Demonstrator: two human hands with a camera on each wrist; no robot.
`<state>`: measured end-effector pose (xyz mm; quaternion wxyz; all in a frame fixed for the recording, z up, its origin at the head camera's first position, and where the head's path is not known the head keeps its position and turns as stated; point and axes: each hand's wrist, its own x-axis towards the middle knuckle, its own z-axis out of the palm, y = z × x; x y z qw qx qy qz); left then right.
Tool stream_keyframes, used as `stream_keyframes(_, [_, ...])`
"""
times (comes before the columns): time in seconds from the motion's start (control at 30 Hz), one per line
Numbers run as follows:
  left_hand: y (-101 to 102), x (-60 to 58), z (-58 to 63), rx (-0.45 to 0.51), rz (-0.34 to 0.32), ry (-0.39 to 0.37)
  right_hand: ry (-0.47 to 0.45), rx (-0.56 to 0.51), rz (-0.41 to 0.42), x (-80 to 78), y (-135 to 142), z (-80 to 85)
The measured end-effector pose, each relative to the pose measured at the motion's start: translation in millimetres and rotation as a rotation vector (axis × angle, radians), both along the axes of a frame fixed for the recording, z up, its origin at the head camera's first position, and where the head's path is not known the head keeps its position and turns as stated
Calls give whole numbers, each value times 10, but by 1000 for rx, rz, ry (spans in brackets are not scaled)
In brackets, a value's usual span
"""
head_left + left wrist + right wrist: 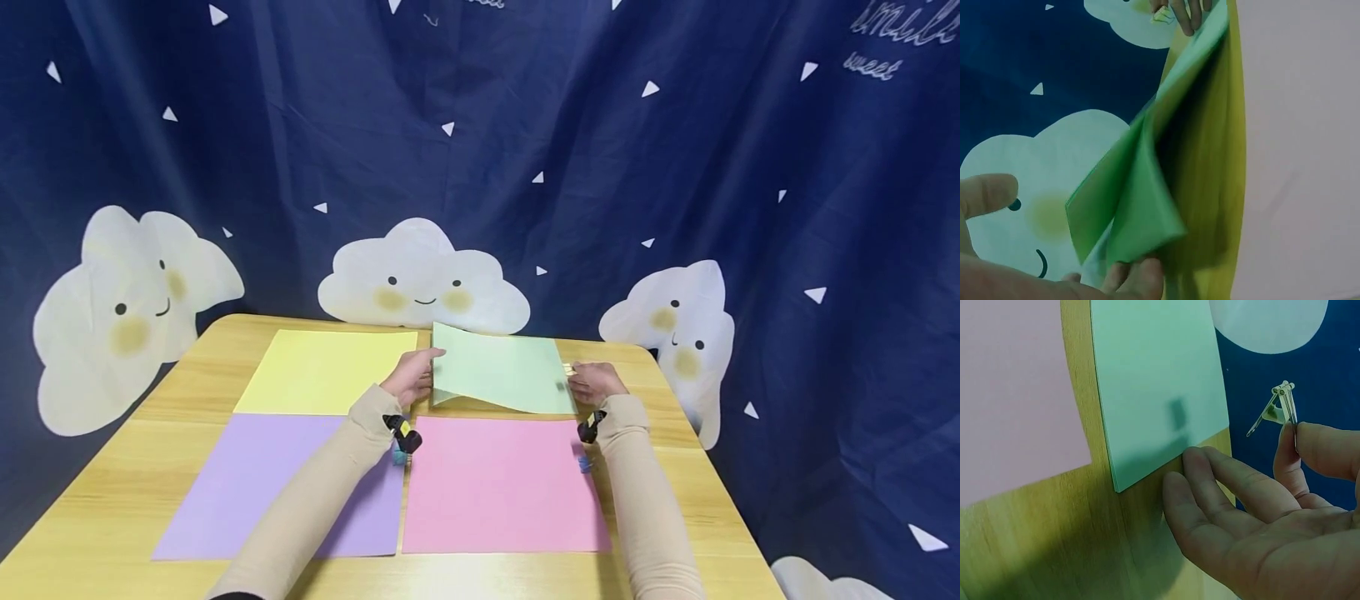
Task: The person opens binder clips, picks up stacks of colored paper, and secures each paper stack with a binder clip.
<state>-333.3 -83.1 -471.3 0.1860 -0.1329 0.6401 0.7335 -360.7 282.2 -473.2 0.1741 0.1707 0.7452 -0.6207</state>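
Observation:
A stack of pale green paper [498, 371] lies at the back right of the table, its left side raised and its sheets spread apart. My left hand [411, 377] is at that raised side; in the left wrist view its fingertips [1147, 278] touch the lower edge of the green sheets [1138, 206], while the thumb stands away from them. At the right edge, my right hand [597, 383] pinches a small pale-gold binder clip [1283, 403] between thumb and index finger. Its other fingers are spread close to the paper's edge.
Yellow paper [322, 371] lies back left, purple paper [255, 467] front left and pink paper [506, 487] front right. Small blue clip-like things [585, 463] show at the side edges of the front papers. A dark blue curtain [480, 125] hangs behind the wooden table [105, 492].

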Motion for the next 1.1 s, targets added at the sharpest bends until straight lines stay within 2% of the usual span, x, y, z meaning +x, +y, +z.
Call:
stream_keyframes(0.1, [-26, 5, -20, 8, 13, -16, 1, -1, -9, 8, 15, -10])
stream_keyframes(0.27, [-38, 29, -49, 17, -7, -39, 10, -9, -34, 43, 43, -3])
stream_keyframes(0.53, [-15, 52, -65, 62, -55, -28, 76, -151, -181, 171, 158, 65])
stream_keyframes(0.9, [-7, 34, -131, 78, -10, -27, 102, -245, -227, 174, 281, 25])
stream_keyframes(1.1, [41, 24, -137, 113, 8, -29, 109, -254, -209, 191, 304, 4])
